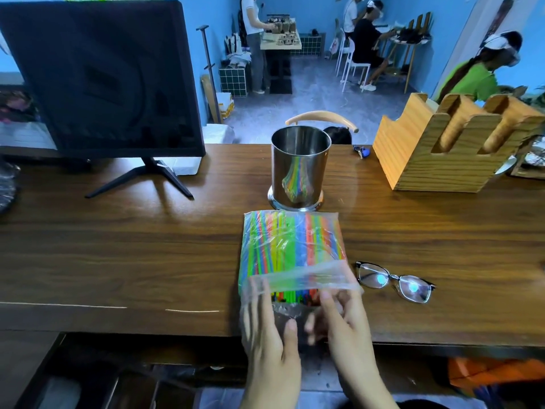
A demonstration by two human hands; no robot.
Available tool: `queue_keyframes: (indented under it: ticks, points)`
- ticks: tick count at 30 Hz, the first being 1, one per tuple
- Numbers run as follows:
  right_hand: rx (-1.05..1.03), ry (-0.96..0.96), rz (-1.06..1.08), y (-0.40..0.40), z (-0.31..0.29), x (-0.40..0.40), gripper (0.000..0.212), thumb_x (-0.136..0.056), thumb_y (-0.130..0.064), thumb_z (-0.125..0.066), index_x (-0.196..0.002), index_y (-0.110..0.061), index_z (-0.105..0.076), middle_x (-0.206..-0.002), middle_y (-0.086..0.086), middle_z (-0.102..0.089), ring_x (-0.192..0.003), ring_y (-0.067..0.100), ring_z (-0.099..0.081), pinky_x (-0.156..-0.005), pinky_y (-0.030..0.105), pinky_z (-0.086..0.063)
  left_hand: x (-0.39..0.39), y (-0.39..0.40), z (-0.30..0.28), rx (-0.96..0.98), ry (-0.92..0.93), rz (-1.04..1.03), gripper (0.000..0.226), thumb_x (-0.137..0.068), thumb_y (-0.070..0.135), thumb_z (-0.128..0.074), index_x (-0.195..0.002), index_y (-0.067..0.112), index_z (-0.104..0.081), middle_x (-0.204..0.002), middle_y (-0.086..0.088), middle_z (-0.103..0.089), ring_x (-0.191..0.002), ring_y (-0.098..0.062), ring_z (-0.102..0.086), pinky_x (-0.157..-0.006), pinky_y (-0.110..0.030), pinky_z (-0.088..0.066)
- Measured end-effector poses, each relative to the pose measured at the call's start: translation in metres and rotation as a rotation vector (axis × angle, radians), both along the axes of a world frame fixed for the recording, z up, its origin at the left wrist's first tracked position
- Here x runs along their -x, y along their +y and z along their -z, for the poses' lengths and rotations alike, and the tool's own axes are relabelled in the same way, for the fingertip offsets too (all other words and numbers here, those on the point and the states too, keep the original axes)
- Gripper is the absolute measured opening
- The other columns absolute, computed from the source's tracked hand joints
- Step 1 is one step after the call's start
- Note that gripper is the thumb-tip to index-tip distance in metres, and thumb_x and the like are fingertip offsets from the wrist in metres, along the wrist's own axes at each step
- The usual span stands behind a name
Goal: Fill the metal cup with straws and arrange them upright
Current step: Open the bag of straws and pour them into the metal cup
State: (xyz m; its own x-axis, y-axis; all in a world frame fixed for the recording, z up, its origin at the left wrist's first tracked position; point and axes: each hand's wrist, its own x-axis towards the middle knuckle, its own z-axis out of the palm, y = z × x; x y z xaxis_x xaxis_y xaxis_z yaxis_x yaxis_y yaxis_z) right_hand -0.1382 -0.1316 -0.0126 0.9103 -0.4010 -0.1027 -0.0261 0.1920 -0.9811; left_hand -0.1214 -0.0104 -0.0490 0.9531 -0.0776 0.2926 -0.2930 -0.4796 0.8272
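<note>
A shiny metal cup [299, 169] stands upright on the wooden counter [132, 255], and I see no straws in it. Just in front of it lies a clear plastic bag [292, 249] packed with colourful straws, its mouth facing me. My left hand [267, 329] reaches into the bag's open end from the left, its fingers seen through the film. My right hand [339, 317] is at the same opening on the right, its index finger touching the bag's upper flap near the straw ends. How firmly either hand holds the film is blurred.
A pair of black glasses [395, 281] lies right of the bag. A wooden holder [442, 146] stands at the back right, a dark monitor [100, 81] at the back left. Small keys [362, 150] lie beside the cup. People work at tables beyond the counter.
</note>
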Motion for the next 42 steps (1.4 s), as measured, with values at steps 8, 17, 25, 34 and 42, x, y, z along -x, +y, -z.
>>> queue_keyframes:
  ticks: [8, 17, 25, 34, 42]
  points:
    - [-0.052, -0.050, -0.011, 0.016, -0.011, -0.004, 0.082, -0.085, -0.012, -0.076, -0.152, -0.039, -0.037, -0.132, -0.012, -0.066, -0.126, 0.008, -0.059, -0.107, 0.031, -0.045, 0.002, -0.015, -0.041, 0.316, 0.066, -0.094, 0.077, -0.089, 0.047, -0.050, -0.150, 0.060, -0.006, -0.150, 0.042, -0.009, -0.145, -0.016, -0.032, -0.120, -0.037, -0.031]
    - [0.141, 0.108, -0.184, 0.014, -0.004, -0.009, 0.022, -0.101, -0.033, -0.057, -0.122, -0.027, -0.056, -0.118, -0.016, -0.071, -0.118, 0.000, -0.063, -0.113, 0.040, -0.044, -0.004, -0.023, -0.032, 0.223, 0.164, 0.098, 0.019, -0.090, 0.044, -0.049, -0.098, 0.041, -0.066, -0.105, 0.028, -0.070, -0.105, 0.001, -0.064, -0.099, -0.019, -0.048]
    - [0.455, 0.114, -0.181, -0.001, -0.006, -0.012, 0.056, -0.068, -0.028, -0.057, -0.122, -0.043, -0.061, -0.129, -0.006, -0.064, -0.129, 0.015, -0.054, -0.117, 0.043, -0.037, -0.038, 0.003, -0.011, -0.453, -0.100, 0.050, 0.054, -0.076, 0.026, -0.042, -0.128, 0.020, -0.057, -0.130, -0.012, -0.068, -0.122, -0.032, -0.065, -0.107, -0.038, -0.037]
    - [0.871, 0.082, -0.251, -0.010, 0.006, -0.030, 0.031, -0.102, -0.014, -0.056, -0.132, -0.020, -0.060, -0.133, -0.006, -0.062, -0.125, 0.003, -0.049, -0.104, 0.011, -0.027, -0.058, 0.002, -0.002, -0.459, 0.084, 0.175, 0.065, -0.094, 0.031, -0.018, -0.153, 0.014, -0.041, -0.157, -0.006, -0.043, -0.149, -0.022, -0.036, -0.126, -0.036, -0.021]
    - [0.993, -0.007, -0.210, -0.028, 0.006, -0.036, 0.040, -0.094, -0.027, -0.055, -0.132, -0.035, -0.062, -0.131, -0.018, -0.062, -0.126, 0.007, -0.053, -0.110, 0.019, -0.033, -0.075, 0.032, 0.007, -0.409, -0.141, 0.095, 0.062, -0.081, 0.014, -0.036, -0.137, 0.005, -0.060, -0.142, -0.013, -0.059, -0.133, -0.034, -0.055, -0.106, -0.057, -0.047]
